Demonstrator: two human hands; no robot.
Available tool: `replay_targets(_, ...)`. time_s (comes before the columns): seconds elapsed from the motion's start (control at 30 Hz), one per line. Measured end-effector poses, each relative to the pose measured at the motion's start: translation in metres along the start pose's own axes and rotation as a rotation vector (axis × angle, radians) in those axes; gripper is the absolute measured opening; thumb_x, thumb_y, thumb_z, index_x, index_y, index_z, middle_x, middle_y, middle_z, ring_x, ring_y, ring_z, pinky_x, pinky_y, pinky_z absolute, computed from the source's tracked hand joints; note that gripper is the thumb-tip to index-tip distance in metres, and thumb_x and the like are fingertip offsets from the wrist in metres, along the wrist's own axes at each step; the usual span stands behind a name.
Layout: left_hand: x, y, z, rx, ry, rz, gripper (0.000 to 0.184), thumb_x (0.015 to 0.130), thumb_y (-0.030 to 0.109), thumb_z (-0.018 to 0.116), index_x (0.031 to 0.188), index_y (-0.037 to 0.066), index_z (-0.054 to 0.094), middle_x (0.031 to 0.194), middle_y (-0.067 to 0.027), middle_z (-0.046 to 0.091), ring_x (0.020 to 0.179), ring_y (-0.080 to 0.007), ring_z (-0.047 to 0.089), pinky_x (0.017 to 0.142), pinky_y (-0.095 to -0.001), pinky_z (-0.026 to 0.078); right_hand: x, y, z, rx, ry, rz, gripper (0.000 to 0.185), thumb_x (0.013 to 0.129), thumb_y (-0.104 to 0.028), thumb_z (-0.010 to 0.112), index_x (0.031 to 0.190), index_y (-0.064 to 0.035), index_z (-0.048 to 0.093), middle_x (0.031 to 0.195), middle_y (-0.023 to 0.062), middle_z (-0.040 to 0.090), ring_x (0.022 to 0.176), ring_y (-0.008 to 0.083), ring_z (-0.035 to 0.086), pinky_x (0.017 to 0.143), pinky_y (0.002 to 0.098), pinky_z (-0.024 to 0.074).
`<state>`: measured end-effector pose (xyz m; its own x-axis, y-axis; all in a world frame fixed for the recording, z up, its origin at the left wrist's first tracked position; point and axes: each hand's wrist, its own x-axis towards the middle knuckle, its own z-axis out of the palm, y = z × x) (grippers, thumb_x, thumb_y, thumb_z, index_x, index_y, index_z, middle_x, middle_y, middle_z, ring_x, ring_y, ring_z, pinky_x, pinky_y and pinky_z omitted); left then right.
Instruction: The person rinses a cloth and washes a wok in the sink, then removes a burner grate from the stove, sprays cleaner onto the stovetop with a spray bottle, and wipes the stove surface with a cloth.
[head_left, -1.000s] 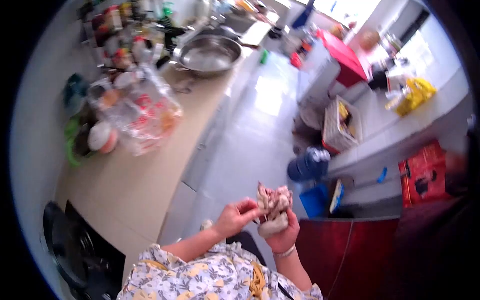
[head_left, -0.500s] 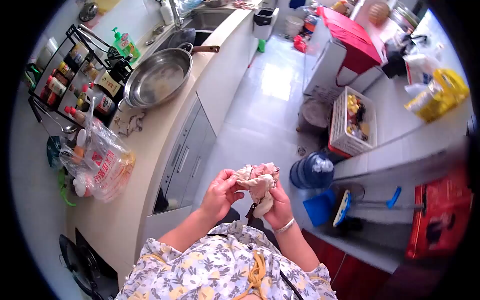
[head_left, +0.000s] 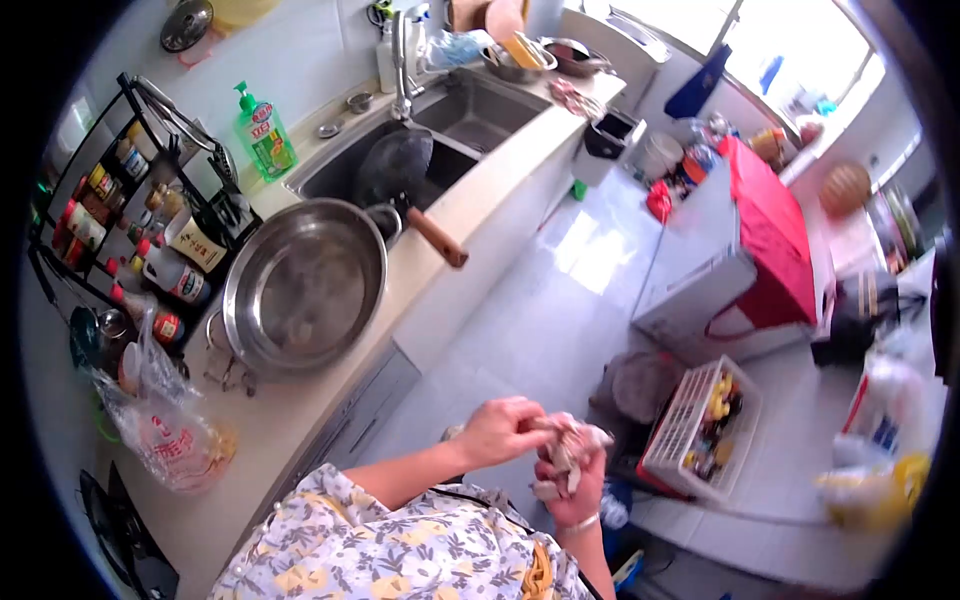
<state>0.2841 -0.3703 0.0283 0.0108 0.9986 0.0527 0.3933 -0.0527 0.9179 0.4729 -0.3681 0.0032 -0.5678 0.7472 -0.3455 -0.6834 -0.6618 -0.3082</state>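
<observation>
A crumpled pinkish-white rag [head_left: 572, 440] is bunched between my two hands, above the floor beside the counter. My left hand [head_left: 495, 432] pinches its left end with closed fingers. My right hand [head_left: 580, 492], with a pale band at the wrist, is wrapped round the rag's lower right part. Folds and fingers hide much of the rag. Closest on the counter is a wide, shiny steel pan [head_left: 305, 290] with loop handles, up and left of my hands.
A double sink [head_left: 480, 110] holds a dark pan [head_left: 395, 165] with a wooden handle. Left along the counter are a bottle rack [head_left: 130, 200], green soap bottle [head_left: 265, 135] and plastic bag [head_left: 165, 425]. A white crate [head_left: 695, 440] and grey bin [head_left: 645, 390] stand to the right.
The view has swung toward the sink and window. My hands still hold the rag, now further right and lower in view, with the left hand's grip shifted.
</observation>
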Motion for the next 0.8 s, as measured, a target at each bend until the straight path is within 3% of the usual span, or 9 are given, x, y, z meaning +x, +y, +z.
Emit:
replay_targets(0.07, 0.053, -0.009, 0.000, -0.030, -0.025, 0.103, 0.023, 0.081, 0.029, 0.072, 0.088, 0.007, 0.069, 0.077, -0.0090, 0.061, 0.067, -0.0234, 0.061, 0.062, -0.0345, 0.048, 0.026, -0.025, 0.022, -0.066, 0.105, -0.112, 0.049, 0.097, -0.054, 0.042, 0.123, -0.0131, 0.052, 0.114, 0.0050, 0.062, 0.092, 0.0158, 0.061, 0.057, 0.0217, 0.0451)
replay_targets(0.17, 0.121, 0.007, -0.010, 0.057, -0.037, 0.185, 0.024, 0.080, 0.030, 0.071, 0.087, 0.006, 0.069, 0.078, -0.0094, 0.063, 0.068, -0.0251, 0.062, 0.062, -0.0358, 0.049, 0.069, -0.068, 0.012, -0.104, -0.056, -0.134, 0.044, 0.092, -0.047, 0.059, 0.121, -0.0140, 0.053, 0.107, 0.0006, 0.060, 0.085, 0.0090, 0.056, 0.055, 0.0187, 0.0409)
replay_targets(0.27, 0.182, 0.009, -0.018, -0.044, -0.146, 0.185, 0.024, 0.083, 0.031, 0.070, 0.088, 0.007, 0.067, 0.075, -0.0091, 0.064, 0.067, -0.0242, 0.063, 0.061, -0.0355, 0.049, 0.111, -0.103, 0.068, -0.092, 0.284, -0.103, 0.019, 0.097, -0.031, 0.054, 0.105, -0.0140, 0.049, 0.086, -0.0016, 0.052, 0.057, 0.0039, 0.042, 0.036, 0.0149, 0.0298)
replay_targets(0.37, 0.241, 0.005, -0.038, -0.099, -0.219, 0.007, 0.026, 0.086, 0.031, 0.068, 0.097, 0.008, 0.065, 0.071, -0.0082, 0.063, 0.066, -0.0206, 0.062, 0.061, -0.0341, 0.049, 0.161, -0.148, 0.065, -0.065, 0.132, -0.037, 0.020, 0.098, -0.028, 0.052, 0.109, -0.0112, 0.050, 0.086, 0.0007, 0.052, 0.058, 0.0040, 0.040, 0.036, 0.0143, 0.0285)
replay_targets(0.43, 0.286, -0.015, -0.051, -0.038, 0.074, 0.024, 0.031, 0.087, 0.034, 0.066, 0.107, 0.010, 0.062, 0.077, -0.0079, 0.066, 0.070, -0.0199, 0.064, 0.064, -0.0362, 0.051, 0.194, -0.182, 0.059, 0.079, 0.149, 0.041, 0.020, 0.098, -0.026, 0.052, 0.111, -0.0108, 0.051, 0.087, 0.0019, 0.053, 0.059, 0.0044, 0.040, 0.037, 0.0151, 0.0298)
replay_targets(0.57, 0.357, -0.028, -0.102, -0.123, 0.578, -0.063, 0.039, 0.087, 0.017, 0.069, 0.122, 0.006, 0.055, 0.088, -0.0067, 0.066, 0.072, -0.0140, 0.062, 0.068, -0.0296, 0.053, 0.282, -0.245, 0.038, -0.132, 0.041, 0.089, 0.027, 0.093, -0.030, 0.059, 0.110, -0.0104, 0.052, 0.087, 0.0003, 0.054, 0.060, 0.0055, 0.043, 0.043, 0.0166, 0.0352)
replay_targets(0.67, 0.401, -0.046, -0.155, -0.070, 0.813, -0.007, 0.050, 0.087, 0.015, 0.069, 0.132, 0.006, 0.047, 0.097, -0.0092, 0.066, 0.079, -0.0141, 0.064, 0.073, -0.0277, 0.053, 0.350, -0.280, 0.040, -0.157, -0.123, 0.332, 0.031, 0.095, -0.031, 0.058, 0.119, -0.0126, 0.051, 0.087, -0.0010, 0.046, 0.070, 0.0057, 0.040, 0.050, 0.0174, 0.0332)
replay_targets(0.7, 0.414, -0.051, -0.174, -0.018, 0.872, -0.015, 0.053, 0.088, 0.017, 0.069, 0.134, 0.006, 0.045, 0.101, -0.0106, 0.065, 0.081, -0.0145, 0.064, 0.073, -0.0279, 0.053, 0.370, -0.286, 0.048, -0.150, -0.156, 0.402, 0.031, 0.095, -0.032, 0.057, 0.118, -0.0128, 0.051, 0.085, 0.0004, 0.046, 0.064, 0.0058, 0.039, 0.047, 0.0183, 0.0330)
replay_targets(0.8, 0.454, -0.077, -0.234, 0.055, 1.037, -0.002, 0.058, 0.087, 0.019, 0.070, 0.137, 0.006, 0.043, 0.110, -0.0146, 0.062, 0.086, -0.0165, 0.064, 0.075, -0.0295, 0.053, 0.417, -0.290, 0.087, -0.408, -0.131, 0.309, 0.030, 0.095, -0.029, 0.057, 0.119, -0.0124, 0.051, 0.088, 0.0012, 0.048, 0.062, 0.0064, 0.040, 0.046, 0.0189, 0.0339)
